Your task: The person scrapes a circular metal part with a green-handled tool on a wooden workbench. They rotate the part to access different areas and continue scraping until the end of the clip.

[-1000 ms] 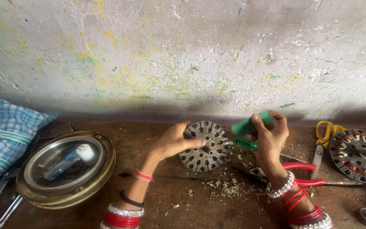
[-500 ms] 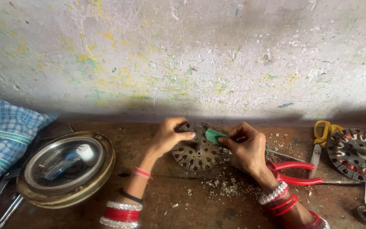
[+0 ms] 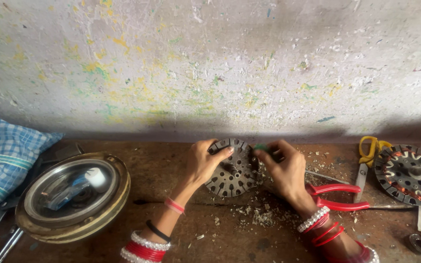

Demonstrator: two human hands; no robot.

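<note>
Against the paint-flecked wall, on the brown counter (image 3: 123, 234), the slotted metal disc (image 3: 232, 168) now lies nearly flat between both hands. A second ago it was tipped up on edge toward the camera, with the green-handled tool (image 3: 260, 146) lifted clear in the right hand; half a second ago the disc had already dropped and the tool was coming in over it. Now the left hand (image 3: 203, 160) curls its fingers over the disc's upper left rim and pins it down, while the right hand (image 3: 283, 168) is closed around the tool, of which only a green tip shows at the disc's upper right edge. I judge that the work has passed from turning the disc over for a look to working on its slots, with the tool set against the rim.

Pale shavings (image 3: 257, 214) lie scattered on the counter just below the disc. Red-handled pliers (image 3: 337, 195) rest just right of the right wrist, yellow-handled scissors (image 3: 369, 151) beyond them, and a second disc wound with copper wire (image 3: 408, 173) sits farther right. A round metal housing (image 3: 71, 195) stands well to the left, beside a blue checked cloth (image 3: 3, 156).
</note>
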